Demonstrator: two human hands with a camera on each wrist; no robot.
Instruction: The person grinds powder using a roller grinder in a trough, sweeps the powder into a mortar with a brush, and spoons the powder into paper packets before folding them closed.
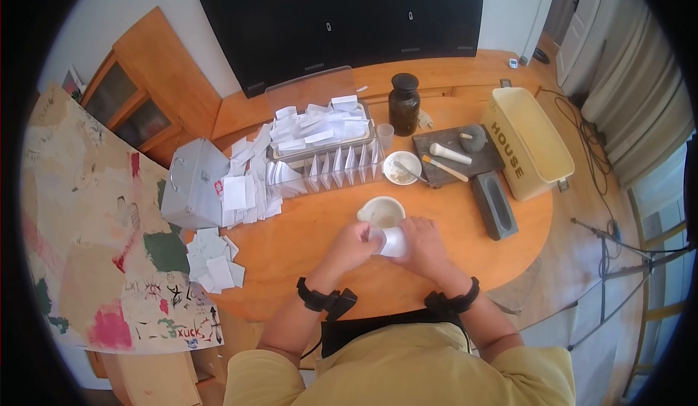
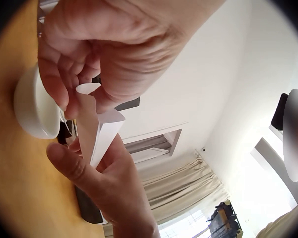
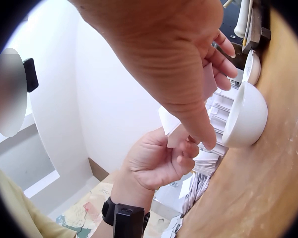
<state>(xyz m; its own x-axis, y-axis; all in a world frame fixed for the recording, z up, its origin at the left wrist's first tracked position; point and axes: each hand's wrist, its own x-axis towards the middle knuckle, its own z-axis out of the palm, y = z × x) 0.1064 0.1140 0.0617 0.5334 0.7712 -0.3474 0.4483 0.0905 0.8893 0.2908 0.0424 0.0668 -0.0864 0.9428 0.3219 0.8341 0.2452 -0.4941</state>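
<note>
A folded white paper (image 1: pixel 393 243), bent into an open pocket, is held between both hands close in front of a white spouted mortar (image 1: pixel 381 206). My left hand (image 1: pixel 350 247) pinches it at one side, fingers curled at the paper's upper edge in the left wrist view. From the other side, my right hand (image 1: pixel 424 247) grips the paper (image 2: pixel 97 131) between thumb and fingers. In the right wrist view the mortar (image 3: pixel 247 116) stands upright on the table just beyond the fingertips. What lies inside the paper is hidden.
Behind the mortar sits a small bowl (image 1: pixel 402 167) with a spoon. A dark board (image 1: pixel 476 167) bears a white pestle (image 1: pixel 450 153). Farther right are a grey trough (image 1: pixel 495 206) and a cream bin (image 1: pixel 542 148). Paper packets (image 1: pixel 320 126) and a metal case (image 1: pixel 195 180) stand left.
</note>
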